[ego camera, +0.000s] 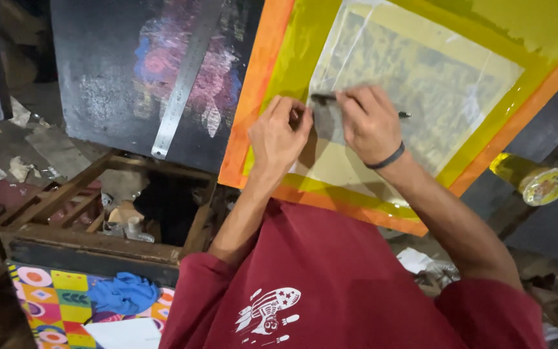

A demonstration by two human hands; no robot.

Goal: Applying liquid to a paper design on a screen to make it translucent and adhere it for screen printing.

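I'm looking down on a cluttered workshop with a dark, paint-stained work board and wooden framing over a littered floor. On the board lies a screen-printing frame with an orange border, yellow-green tape inside it, and a pale mesh carrying a mottled grey design. My left hand presses on the mesh near the frame's lower edge, fingers curled and pinching something I cannot make out. My right hand, a dark band at the wrist, is clenched around a thin dark pen that lies across the mesh, its tip poking out past the hand. A long steel ruler rests slantwise on the board just left of the frame. A roll of yellow tape sits well off to the right. A blue rag lies on a patterned cloth below.
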